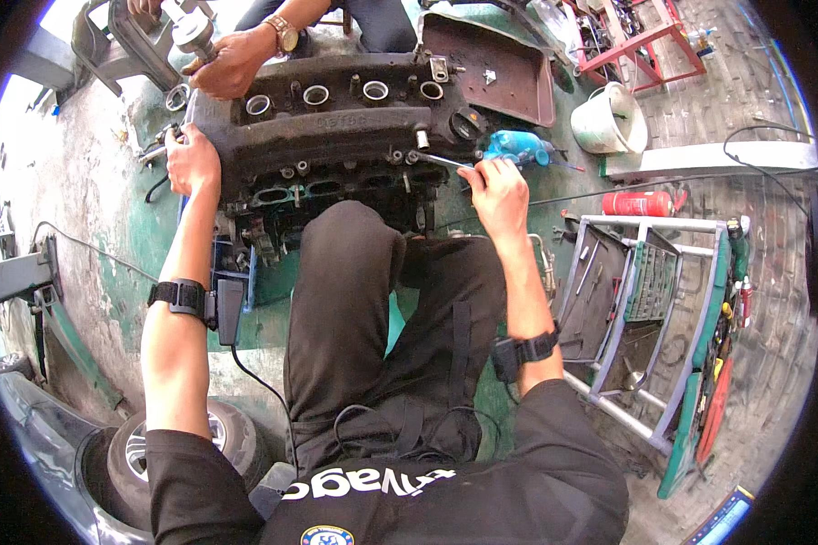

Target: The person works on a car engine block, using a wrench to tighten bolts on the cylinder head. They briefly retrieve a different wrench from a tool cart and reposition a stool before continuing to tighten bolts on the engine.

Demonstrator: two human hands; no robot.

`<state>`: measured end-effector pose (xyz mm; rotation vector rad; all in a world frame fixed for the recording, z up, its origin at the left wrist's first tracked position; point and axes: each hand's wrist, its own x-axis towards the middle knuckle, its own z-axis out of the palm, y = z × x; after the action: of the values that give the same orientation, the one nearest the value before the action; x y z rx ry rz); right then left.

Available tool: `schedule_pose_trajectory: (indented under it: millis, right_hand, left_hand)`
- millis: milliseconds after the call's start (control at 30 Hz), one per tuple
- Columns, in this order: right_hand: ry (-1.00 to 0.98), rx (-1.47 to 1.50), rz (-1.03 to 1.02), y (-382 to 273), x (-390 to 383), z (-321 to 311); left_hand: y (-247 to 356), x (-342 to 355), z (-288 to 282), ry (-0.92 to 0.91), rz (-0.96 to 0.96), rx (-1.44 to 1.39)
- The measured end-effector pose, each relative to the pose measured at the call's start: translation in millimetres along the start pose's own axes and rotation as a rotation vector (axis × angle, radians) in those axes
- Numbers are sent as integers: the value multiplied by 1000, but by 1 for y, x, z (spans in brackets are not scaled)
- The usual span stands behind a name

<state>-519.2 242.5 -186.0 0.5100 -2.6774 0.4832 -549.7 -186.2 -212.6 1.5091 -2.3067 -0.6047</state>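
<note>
A dark, grimy engine with its valve cover (336,125) stands in front of my knees. My left hand (194,163) grips the left end of the cover, fingers curled over its edge. My right hand (501,195) is closed on the handle of a slim silver wrench (443,162). The wrench's far end meets a bolt (413,156) on the near edge of the cover, at the right. Exactly how it seats there is too small to tell. Across the engine, a co-worker's hand (232,65) holds a silver cylindrical part (192,33).
A blue bottle (516,145) lies right of the engine, near a brown metal tray (527,77). Farther right are a white bucket (600,123), a red fire extinguisher (641,203) and a tool cart (627,309). A car wheel (236,445) is at lower left.
</note>
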Motion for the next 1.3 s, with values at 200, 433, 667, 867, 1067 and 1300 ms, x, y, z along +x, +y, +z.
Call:
schedule_pose_trajectory:
  millis: [200,433,667,867,1067,1300]
  right_hand:
    - [-59,1261,1026,-42,-61,39]
    - [25,1371,1149,-55,-89,84]
    - [-16,1352,1219,-75,-92,92]
    - [-11,1327,1240,-81,-94,96]
    - [-19,1311,1223,-72,-99,106]
    - [-195,562,642,0,-66,63]
  left_hand:
    - [1,1,-1,-23,4,3]
    - [3,-1,-1,-19,-4,-26]
    - [2,0,-1,-20,-13,-14]
    - [2,0,0,-13,-12,-9]
    - [2,-1,-1,-9,-4,-16]
    - [2,0,-1,-4,2,4]
